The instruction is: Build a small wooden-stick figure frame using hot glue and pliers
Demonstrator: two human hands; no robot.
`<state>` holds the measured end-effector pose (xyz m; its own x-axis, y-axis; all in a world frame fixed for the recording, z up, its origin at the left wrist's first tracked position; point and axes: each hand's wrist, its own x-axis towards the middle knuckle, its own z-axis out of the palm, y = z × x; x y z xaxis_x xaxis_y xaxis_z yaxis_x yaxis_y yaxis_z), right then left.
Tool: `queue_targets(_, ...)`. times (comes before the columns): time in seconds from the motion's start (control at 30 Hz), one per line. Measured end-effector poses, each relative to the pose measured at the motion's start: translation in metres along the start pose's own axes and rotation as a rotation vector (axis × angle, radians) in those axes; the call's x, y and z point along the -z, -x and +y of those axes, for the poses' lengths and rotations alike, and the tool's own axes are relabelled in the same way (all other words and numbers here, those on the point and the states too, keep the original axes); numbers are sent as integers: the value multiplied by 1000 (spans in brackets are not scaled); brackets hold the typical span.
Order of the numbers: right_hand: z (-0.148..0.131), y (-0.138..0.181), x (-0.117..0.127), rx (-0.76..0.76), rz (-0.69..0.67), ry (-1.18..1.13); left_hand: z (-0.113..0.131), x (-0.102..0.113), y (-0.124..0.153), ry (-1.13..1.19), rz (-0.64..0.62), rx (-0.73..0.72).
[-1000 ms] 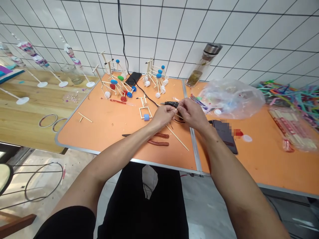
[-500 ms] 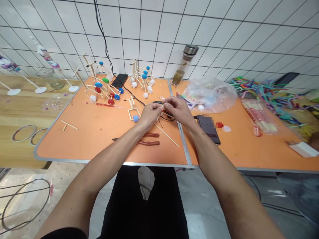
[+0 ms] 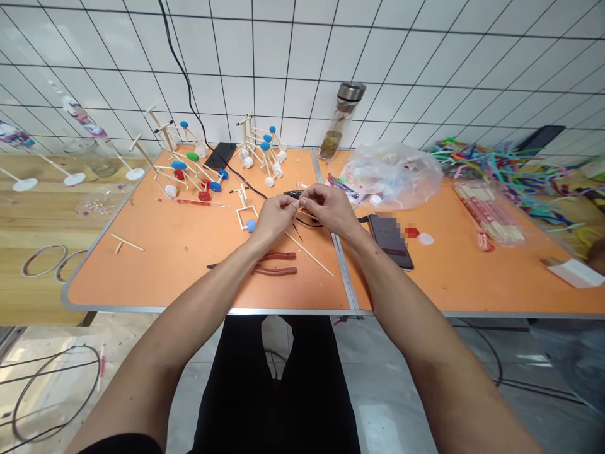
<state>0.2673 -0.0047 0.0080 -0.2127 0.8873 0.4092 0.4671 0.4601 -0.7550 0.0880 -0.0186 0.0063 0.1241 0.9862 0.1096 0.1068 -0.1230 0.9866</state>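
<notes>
Fingertips together over the middle of the table, my left hand (image 3: 275, 219) and my right hand (image 3: 331, 209) both pinch at one spot. Whatever they hold there is too small and covered to make out. A thin wooden stick (image 3: 314, 257) lies on the tabletop below them. Pliers with red-brown handles (image 3: 278, 271) lie partly under my left forearm. Just left of my left hand is a small stick frame (image 3: 240, 217) with a blue bottle cap (image 3: 251, 226) by it. Behind my fingers, a dark object (image 3: 293, 194) is partly hidden.
Stick models with coloured caps (image 3: 193, 156) stand at the back left, beside a black phone (image 3: 220, 156). A glass bottle (image 3: 332, 135) stands by the wall. Further right are a plastic bag (image 3: 392, 176), another phone (image 3: 390, 243) and packed sticks (image 3: 489, 211). A cable (image 3: 246, 176) crosses the table.
The whole view has shifted a little, so things on the table appear slightly further left. Both hands keep their pinch at nearly the same place over the table.
</notes>
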Motion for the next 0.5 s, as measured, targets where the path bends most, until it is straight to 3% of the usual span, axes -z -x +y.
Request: queue_targets(0.5,0,1,-1,145,-20,224,-11,2,-3,-114,9,-81)
